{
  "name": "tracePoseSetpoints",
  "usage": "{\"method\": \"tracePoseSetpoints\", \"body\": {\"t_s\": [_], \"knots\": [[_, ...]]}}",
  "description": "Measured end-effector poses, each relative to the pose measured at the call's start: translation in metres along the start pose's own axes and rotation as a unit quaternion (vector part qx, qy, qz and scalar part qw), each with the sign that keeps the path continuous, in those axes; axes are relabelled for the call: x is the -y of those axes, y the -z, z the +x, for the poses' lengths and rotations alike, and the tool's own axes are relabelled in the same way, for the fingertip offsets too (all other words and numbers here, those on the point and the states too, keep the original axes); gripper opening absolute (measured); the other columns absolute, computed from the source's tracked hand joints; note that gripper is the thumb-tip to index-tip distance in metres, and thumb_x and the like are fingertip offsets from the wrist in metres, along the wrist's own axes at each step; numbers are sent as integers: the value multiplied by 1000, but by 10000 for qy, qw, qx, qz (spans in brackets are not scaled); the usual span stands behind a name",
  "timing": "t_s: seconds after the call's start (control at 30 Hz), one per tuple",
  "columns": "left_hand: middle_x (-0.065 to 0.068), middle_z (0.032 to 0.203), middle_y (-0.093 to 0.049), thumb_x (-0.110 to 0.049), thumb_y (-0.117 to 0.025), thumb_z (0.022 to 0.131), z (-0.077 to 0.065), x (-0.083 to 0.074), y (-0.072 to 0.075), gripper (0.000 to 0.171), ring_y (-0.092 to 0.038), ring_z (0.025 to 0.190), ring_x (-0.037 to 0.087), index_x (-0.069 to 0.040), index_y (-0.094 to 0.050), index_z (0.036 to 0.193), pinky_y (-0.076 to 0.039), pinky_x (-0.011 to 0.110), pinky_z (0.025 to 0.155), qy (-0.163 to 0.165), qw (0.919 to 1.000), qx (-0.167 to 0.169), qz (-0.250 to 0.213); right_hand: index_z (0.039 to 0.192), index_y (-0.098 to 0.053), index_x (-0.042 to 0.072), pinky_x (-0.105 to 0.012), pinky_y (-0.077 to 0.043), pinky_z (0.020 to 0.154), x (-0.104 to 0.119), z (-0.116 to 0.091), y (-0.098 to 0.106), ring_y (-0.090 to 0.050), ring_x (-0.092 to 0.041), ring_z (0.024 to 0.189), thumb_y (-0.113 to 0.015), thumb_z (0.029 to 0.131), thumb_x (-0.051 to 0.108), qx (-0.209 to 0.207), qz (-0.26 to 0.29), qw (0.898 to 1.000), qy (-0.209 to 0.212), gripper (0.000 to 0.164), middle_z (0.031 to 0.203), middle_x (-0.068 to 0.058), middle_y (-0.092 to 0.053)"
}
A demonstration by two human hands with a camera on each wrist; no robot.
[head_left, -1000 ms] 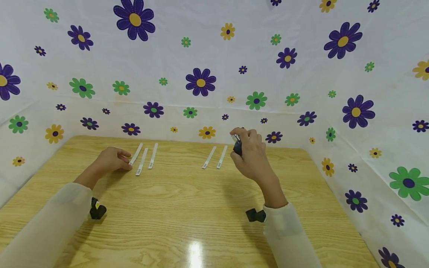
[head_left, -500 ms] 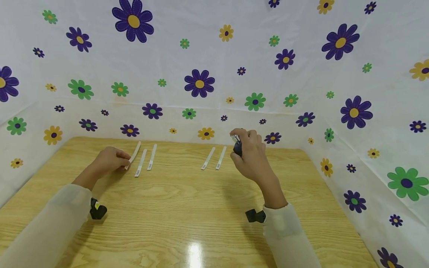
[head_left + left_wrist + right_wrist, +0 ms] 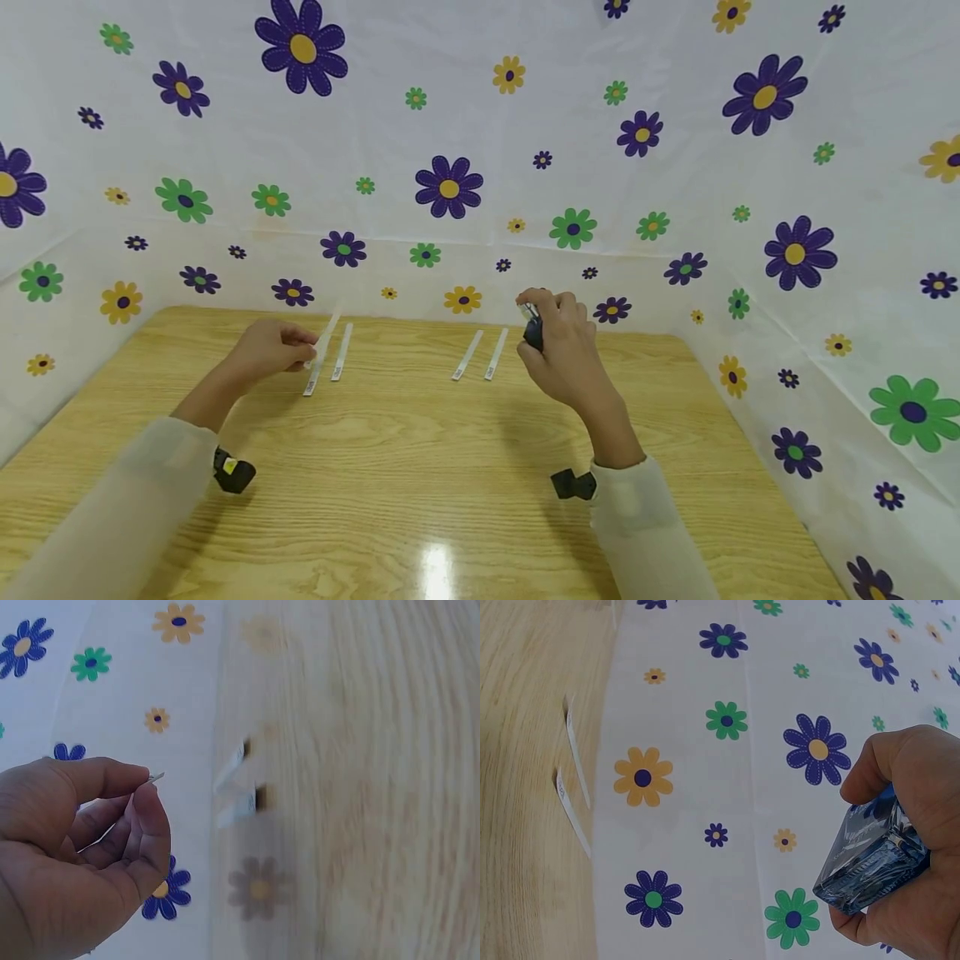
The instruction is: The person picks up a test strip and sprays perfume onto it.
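Observation:
In the head view my left hand [image 3: 266, 350] pinches a white paper strip [image 3: 330, 327] between thumb and finger, above the table. Right under it lies another strip [image 3: 311, 383], with a third strip [image 3: 342, 354] just to its right. The left wrist view shows the pinched strip [image 3: 156, 778] almost edge-on at the fingertips. My right hand [image 3: 566, 350] grips a blue glass perfume bottle [image 3: 874, 859] in the air, its index finger over the spray top [image 3: 525, 310]. Two labelled strips [image 3: 468, 357] lie to the left of that hand.
The wooden table [image 3: 390, 467] meets a white flowered cloth [image 3: 390, 150] at the back, which also hangs along both sides. Small black devices hang at my wrists, one by the left sleeve [image 3: 135, 492] and one by the right.
The left hand has taken up the leftmost strip from the table and moved it right, over the neighbouring strip. The right hand with the perfume bottle has hardly moved.

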State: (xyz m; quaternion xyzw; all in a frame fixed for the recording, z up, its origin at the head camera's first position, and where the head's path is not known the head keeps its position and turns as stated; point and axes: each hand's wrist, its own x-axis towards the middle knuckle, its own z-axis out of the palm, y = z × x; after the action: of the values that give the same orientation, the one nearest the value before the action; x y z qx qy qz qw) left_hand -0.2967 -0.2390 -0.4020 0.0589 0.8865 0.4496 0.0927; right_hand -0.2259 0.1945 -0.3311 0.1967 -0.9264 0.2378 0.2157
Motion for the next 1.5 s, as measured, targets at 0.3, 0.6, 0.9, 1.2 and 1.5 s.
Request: {"method": "tracePoseSetpoints", "body": {"t_s": [0.3,0.6,0.9,1.2,1.5], "knots": [[20,114,-69,-14,-65,101,-1,-24,-23,35,-69,99,33,6,-63,130,-59,42,89,-409,9988,70,-249,139,-42,24,-48,-31,75,1,1,-1,-43,-39,100,-62,89,8,58,-15,10000,-2,56,127,-26,-47],[21,112,-70,-13,-65,100,0,-39,-55,32,-69,98,36,4,-66,127,-59,46,87,-705,9959,199,-530,140,-43,24,-50,-33,76,0,-1,-2,-43,-40,100,-63,88,9,64,-1,10000,-58,57,127,-27,-46],[22,112,-70,-12,-67,100,-4,-61,-81,30,-70,95,27,2,-67,127,-60,42,88,-1014,9892,513,-928,140,-43,24,-52,-34,77,0,-1,-2,-42,-39,100,-63,89,9,-11,43,10000,-46,58,127,-27,-46],[19,109,-72,-15,-69,99,-12,-86,-100,27,-69,89,24,-2,-70,123,-58,52,89,-1262,9835,723,-1072,141,-43,25,-51,-33,76,0,0,-4,-42,-39,99,-62,88,9,28,-1,9999,-108,58,126,-26,-46],[7,99,-71,-14,-70,98,-29,-109,-110,22,-68,87,24,-7,-73,119,-60,42,79,-1589,9788,861,-969,141,-43,25,-51,-34,77,1,0,-5,-42,-39,101,-62,89,10,118,-12,9998,-168,57,128,-26,-45]]}}
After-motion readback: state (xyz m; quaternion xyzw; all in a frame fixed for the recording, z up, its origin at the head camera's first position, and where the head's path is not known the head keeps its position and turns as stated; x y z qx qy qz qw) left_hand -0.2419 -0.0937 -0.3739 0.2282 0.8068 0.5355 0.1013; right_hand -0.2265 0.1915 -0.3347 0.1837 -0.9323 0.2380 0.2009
